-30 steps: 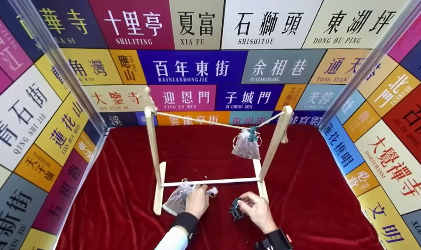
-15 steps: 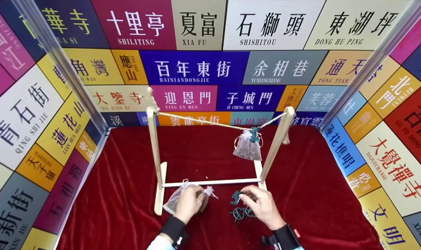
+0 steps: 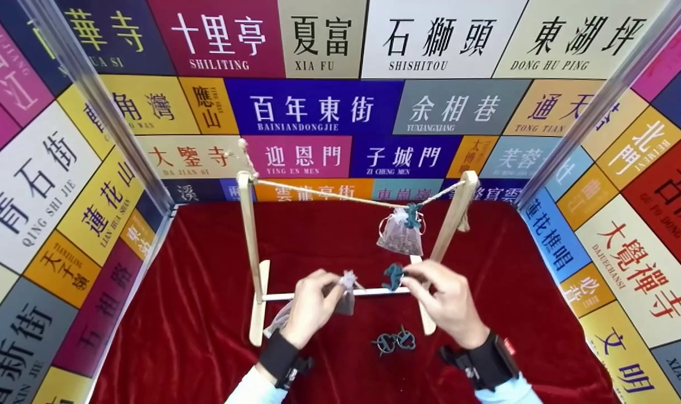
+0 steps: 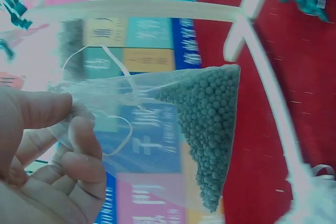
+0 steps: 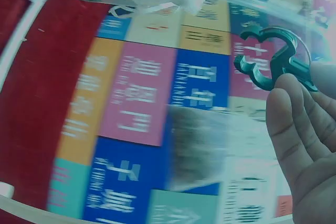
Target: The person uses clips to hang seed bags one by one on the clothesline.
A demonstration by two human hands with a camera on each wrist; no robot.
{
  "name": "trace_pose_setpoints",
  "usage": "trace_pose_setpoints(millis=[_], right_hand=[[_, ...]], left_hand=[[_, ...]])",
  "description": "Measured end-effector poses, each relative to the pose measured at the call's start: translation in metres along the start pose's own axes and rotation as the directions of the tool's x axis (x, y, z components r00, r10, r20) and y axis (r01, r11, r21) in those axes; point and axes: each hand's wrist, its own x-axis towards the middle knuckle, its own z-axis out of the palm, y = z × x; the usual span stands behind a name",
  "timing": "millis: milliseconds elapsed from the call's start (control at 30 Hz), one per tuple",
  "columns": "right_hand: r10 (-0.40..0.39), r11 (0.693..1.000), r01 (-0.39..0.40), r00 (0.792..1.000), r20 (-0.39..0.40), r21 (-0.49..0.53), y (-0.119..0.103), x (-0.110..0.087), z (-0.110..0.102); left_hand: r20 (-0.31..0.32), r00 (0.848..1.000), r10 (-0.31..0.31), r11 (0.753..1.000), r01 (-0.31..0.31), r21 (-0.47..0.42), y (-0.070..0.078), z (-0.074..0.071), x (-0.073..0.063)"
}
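Observation:
My left hand pinches the gathered neck of a sheer drawstring bag above the red cloth. Small round beads fill the lower end of this bag in the left wrist view. My right hand pinches a dark green plant clip between thumb and fingers. Its hooked arms stand apart in the right wrist view, where the clip shows close up. Another sheer bag lies on the cloth, partly hidden behind my left hand.
A wooden frame stands ahead, with a sagging rope between its posts. From the rope hangs a filled bag on a green clip. More green clips lie on the red cloth. Printed panels surround it.
My left hand has lifted one bag by its neck off the cloth. My right hand has raised a clip up and away from the other clips, which stay on the cloth.

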Motion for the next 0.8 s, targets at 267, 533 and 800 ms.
trace_pose_setpoints(millis=[267, 533, 800], right_hand=[[-0.045, 0.999, 0.043, 0.997, -0.057, -0.031, -0.012, 0.051, -0.017], [-0.072, 0.996, 0.066, 0.993, -0.098, -0.065, -0.014, 0.088, -0.024], [-0.024, 0.997, 0.018, 0.996, -0.081, -0.076, -0.009, 0.110, -0.024]], left_hand=[[-0.059, 0.995, 0.080, 0.992, -0.085, -0.096, 0.034, -0.012, 0.035], [-0.102, 0.985, 0.141, 0.978, -0.155, -0.141, 0.058, -0.014, 0.066], [-0.079, 0.994, 0.075, 0.985, -0.086, -0.148, 0.065, -0.012, 0.089]])
